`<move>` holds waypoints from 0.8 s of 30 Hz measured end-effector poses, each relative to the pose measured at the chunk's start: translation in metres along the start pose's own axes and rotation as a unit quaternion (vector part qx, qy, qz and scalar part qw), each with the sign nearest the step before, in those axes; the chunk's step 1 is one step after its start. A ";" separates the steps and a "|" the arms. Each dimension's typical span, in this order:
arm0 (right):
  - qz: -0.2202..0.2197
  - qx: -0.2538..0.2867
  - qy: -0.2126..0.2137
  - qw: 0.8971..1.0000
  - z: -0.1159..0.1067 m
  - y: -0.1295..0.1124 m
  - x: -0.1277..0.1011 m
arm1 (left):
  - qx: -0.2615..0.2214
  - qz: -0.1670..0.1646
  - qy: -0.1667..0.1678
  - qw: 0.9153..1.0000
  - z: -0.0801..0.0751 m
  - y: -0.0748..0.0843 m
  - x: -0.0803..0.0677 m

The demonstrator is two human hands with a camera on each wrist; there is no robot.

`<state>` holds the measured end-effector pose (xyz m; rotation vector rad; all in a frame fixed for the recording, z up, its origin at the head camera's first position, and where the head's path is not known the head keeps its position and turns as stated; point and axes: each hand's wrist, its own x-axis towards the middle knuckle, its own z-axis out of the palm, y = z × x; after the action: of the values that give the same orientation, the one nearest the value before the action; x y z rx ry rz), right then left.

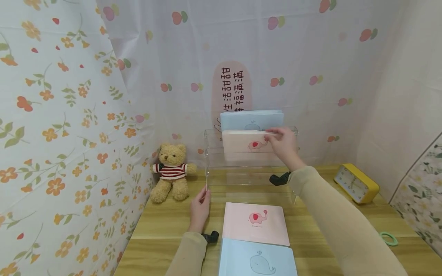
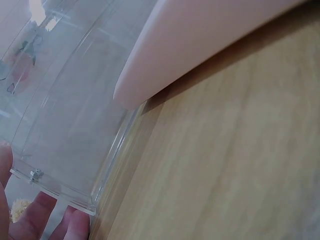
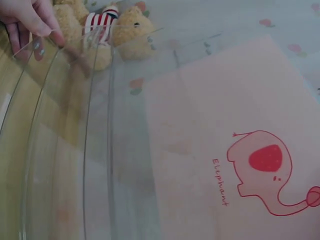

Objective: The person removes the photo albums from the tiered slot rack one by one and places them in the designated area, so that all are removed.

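A clear acrylic tiered rack [image 1: 215, 180] stands against the curtain. My left hand [image 1: 199, 210] grips its lower left side panel, thumb on one face and fingers on the other in the left wrist view. With thumb and fingers, my right hand [image 1: 284, 147] pinches the upper right corner of a pink elephant notebook [image 1: 236, 145], upright at the rack's upper tiers. Behind it rises a blue whale notebook [image 1: 233, 122] at the top tier. Another pink elephant notebook [image 1: 238, 222] lies flat before the rack, with a blue whale notebook [image 1: 236, 260] nearer to me.
A teddy bear [image 1: 172, 172] in a striped sweater sits left of the rack. To the right stands a yellow clock [image 1: 366, 184], and a green ring [image 1: 389, 239] lies at the table's right. Patterned curtains [image 1: 310, 50] enclose the wooden table [image 1: 162, 234].
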<state>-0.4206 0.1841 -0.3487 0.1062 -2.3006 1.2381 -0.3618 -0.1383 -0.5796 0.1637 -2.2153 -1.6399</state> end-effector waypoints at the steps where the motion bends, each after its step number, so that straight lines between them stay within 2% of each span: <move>1: -0.010 0.010 0.009 1.000 -0.002 -0.002 -0.001 | 0.000 -0.002 0.000 1.000 0.000 0.000 0.000; 6: -0.032 0.064 0.066 0.995 -0.016 -0.016 -0.009 | -0.001 -0.011 0.001 1.000 -0.001 0.000 -0.002; 9: -0.029 0.076 0.099 0.992 -0.025 -0.023 -0.016 | -0.002 -0.008 0.005 1.000 -0.001 0.000 -0.003; 14: -0.014 0.081 0.126 0.989 -0.045 -0.028 -0.030 | -0.003 -0.012 0.003 1.000 -0.001 0.002 -0.001; 19: 0.021 0.071 0.154 0.985 -0.070 -0.016 -0.046 | 0.006 -0.007 0.001 1.000 -0.002 0.003 -0.001; 24: 0.068 0.082 0.196 0.975 -0.094 0.009 -0.066 | 0.015 0.000 -0.003 1.000 -0.002 0.002 0.000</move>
<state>-0.3282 0.2529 -0.3454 -0.2235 -1.8896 1.3762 -0.3608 -0.1398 -0.5769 0.1669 -2.2466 -1.6096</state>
